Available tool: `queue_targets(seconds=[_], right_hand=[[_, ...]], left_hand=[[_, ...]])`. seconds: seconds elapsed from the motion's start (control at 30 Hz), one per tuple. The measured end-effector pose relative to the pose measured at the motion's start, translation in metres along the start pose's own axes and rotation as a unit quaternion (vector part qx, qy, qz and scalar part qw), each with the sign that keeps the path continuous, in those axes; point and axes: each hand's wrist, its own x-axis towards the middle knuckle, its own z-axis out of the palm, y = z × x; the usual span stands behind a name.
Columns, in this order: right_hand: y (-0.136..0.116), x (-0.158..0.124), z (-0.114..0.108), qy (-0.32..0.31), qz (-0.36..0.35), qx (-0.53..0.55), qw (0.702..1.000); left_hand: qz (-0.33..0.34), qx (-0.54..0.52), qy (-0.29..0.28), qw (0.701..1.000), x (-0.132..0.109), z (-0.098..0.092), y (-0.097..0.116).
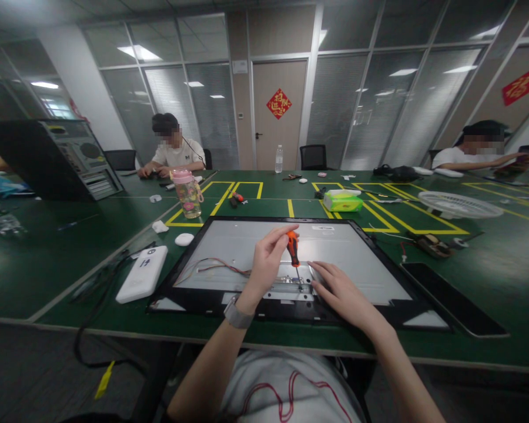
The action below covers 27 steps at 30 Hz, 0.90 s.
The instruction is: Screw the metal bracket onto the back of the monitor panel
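Observation:
A flat display panel (357,252) with a black frame and a grey back lies before me on the green table. My left hand (268,261), wearing a watch, has its fingers and thumb at the handle of an orange and black screwdriver (293,251). The screwdriver stands nearly upright, its tip down at a metal bracket (286,294) along the panel's near edge. My right hand (341,294) rests on the panel just right of the bracket, fingers stretched out. Loose thin wires (216,262) run across the panel's left part.
A white power bank (143,273) and a white oval item (184,239) sit left of the panel; a black phone-like slab (454,298) lies right. Beyond are a pink-lidded bottle (187,197), a green packet (344,201) and a white fan grille (461,204). Two people sit across the table.

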Motion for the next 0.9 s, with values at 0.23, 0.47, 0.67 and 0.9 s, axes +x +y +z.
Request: queue_targets(seconds=[0.23,0.47,0.67,0.9], right_hand=[[0.0005,-0.0001,0.0006,0.002,-0.001,-0.004,1.0],[0.0012,0.0,0.0014,0.007,-0.005,0.001,1.0],[0.001,-0.0001,0.0006,-0.001,0.001,-0.001,1.0],[0.0002,-0.0001,0.0002,0.003,0.0,-0.002,1.0]], left_hand=[[0.002,0.02,0.038,0.999,-0.0002,0.0023,0.0005],[0.0,0.004,0.007,1.0,-0.0012,0.0027,0.0014],[-0.016,0.0,0.018,1.0,-0.0014,0.0014,0.002],[0.003,0.03,0.037,0.999,-0.0007,0.0008,0.0014]])
